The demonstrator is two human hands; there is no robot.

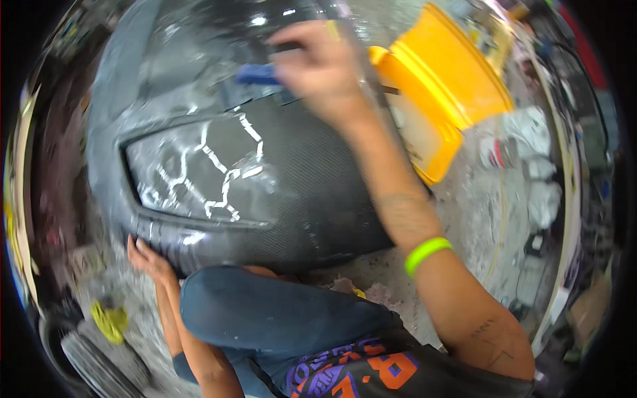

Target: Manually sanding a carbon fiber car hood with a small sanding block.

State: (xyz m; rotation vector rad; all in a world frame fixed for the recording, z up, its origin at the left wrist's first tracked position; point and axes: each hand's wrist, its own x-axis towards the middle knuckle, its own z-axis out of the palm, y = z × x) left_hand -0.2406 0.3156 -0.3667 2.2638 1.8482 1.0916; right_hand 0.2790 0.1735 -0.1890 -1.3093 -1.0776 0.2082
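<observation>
A large curved black panel (318, 192) with a carbon-fibre weave fills the middle of the head view. White broken lines in a hexagon-like pattern run over its recessed area (156, 156), which looks glossy. My right hand (315, 66) is over the panel's far part, smeared by motion, its fingers curled. At its thumb side is a blue block-like tool (257, 74), also blurred, that seems held in that hand; its exact kind is unclear. My left hand (151, 262) rests against the panel's near left edge, fingers stretched out and not wrapped round anything.
An open yellow plastic case (434, 136) lies right of the panel, its lid (458, 66) tipped back. Beyond it are whitish plastic bags (527, 132) and a clear container with a red label (494, 152). A yellow cloth (109, 322) and a tyre-like object (99, 361) lie at lower left.
</observation>
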